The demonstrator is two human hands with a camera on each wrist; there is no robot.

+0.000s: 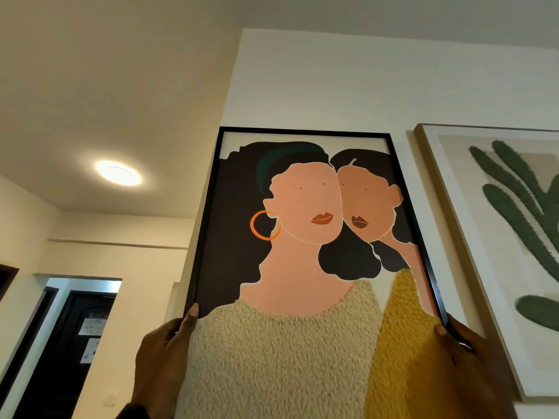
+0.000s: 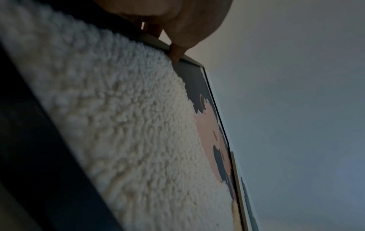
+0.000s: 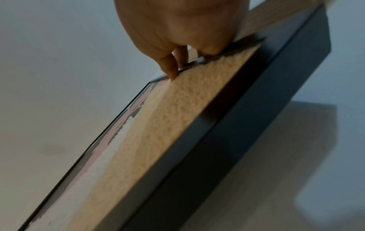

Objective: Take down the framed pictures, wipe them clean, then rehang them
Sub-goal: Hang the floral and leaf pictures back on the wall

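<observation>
your left hand (image 1: 163, 352) and right hand (image 1: 472, 349) each clamp a side rail of the black-framed portrait (image 1: 302, 237), thumbs over the front to steady it. it's raised against the wall (image 1: 332, 80), beside the cactus picture (image 1: 499, 237); hung or not, can't tell.

Lit ceiling lamp (image 1: 118, 173), dark door (image 1: 68, 352)

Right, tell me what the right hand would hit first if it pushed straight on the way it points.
Probably the wall: the right hand, gripping the black-framed picture, points up toward it; depth is unclear.
</observation>
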